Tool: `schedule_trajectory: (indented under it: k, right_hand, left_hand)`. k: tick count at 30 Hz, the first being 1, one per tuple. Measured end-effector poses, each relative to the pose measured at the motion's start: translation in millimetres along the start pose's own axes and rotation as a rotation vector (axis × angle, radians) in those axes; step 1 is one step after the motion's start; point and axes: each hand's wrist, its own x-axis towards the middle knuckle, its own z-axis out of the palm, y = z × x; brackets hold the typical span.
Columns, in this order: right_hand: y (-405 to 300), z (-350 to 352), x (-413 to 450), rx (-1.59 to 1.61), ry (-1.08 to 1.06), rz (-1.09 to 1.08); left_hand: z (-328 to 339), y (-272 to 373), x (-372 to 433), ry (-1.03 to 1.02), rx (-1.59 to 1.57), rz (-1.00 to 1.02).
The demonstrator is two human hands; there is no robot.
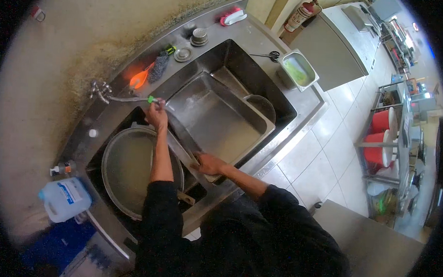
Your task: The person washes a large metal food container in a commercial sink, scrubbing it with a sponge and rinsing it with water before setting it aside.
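Observation:
My left hand (157,115) is closed around the outlet end of the metal faucet spout (129,99), beside a green fitting (152,99). My right hand (210,164) grips the near-left rim of a deep rectangular stainless-steel pan (222,116); its fingertips are partly hidden. The pan sits tilted in the right basin (281,104), with some cloudy water inside along its near side. Partly under its right edge is a round, clear-looking lid or bowl (266,105). Below my left forearm, a large round pot (127,164) of murky water fills much of the left basin.
Along the back ledge are an orange spoon-like utensil (138,80), a dark scrubber (159,66), metal drain parts (183,54) and a red-and-white brush (233,17). Scissors (272,56) and a small steel container (300,70) lie right. A plastic jug (66,199) stands left.

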Motion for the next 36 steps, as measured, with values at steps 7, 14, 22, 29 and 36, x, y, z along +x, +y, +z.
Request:
schedule_trajectory:
  k: [7,14,22,29,36]
  right_hand:
    - [7.4,-15.3,-72.7,-0.808,-0.151,-0.058]
    - [40.7,-16.9,-66.2,-0.925,0.360,-0.500]
    - [-17.9,-131.7,-81.3,-0.862,0.670,-0.759]
    - [-66.7,-223.0,-95.8,-0.450,1.031,-0.333]
    - [-72.3,-262.7,-115.2,-0.144,1.129,-0.103]
  left_hand:
    - [-0.1,76.1,-3.7,-0.047,-0.833,-0.281]
    - [25.8,76.6,14.0,0.073,-0.920,-0.223]
    - [26.2,85.7,14.0,0.035,-0.720,-0.275]
    - [-0.9,75.0,15.7,-0.150,-1.027,-0.347]
    - [-12.9,101.5,21.1,-0.220,-0.999,-0.570]
